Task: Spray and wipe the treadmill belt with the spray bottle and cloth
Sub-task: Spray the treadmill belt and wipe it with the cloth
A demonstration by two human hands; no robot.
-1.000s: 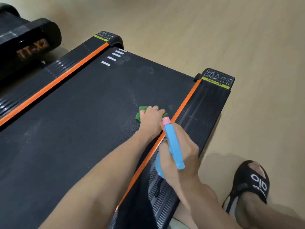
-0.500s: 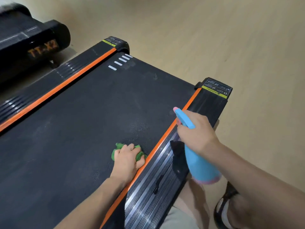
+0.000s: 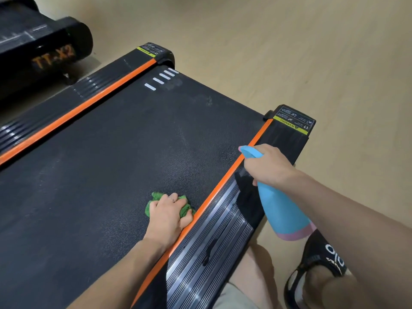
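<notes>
The black textured treadmill belt (image 3: 100,179) fills the left and middle of the head view, with orange strips along both sides. My left hand (image 3: 168,216) presses a bunched green cloth (image 3: 156,200) flat on the belt, right beside the right orange strip. My right hand (image 3: 268,167) grips the neck of a blue spray bottle (image 3: 282,210) with a pink base, held above the right ribbed side rail (image 3: 214,239). Its nozzle points left toward the belt. Fine wet speckles show on the belt near the nozzle.
A second black machine marked TT-X2 (image 3: 44,52) stands at the top left. Beige floor (image 3: 312,52) surrounds the treadmill's far end. My foot in a black sandal (image 3: 316,270) rests on the floor at the lower right, next to my knee.
My left hand pulled the cloth back along the right edge of the belt toward me. My right hand swung the bottle from beside the cloth to farther up the rail.
</notes>
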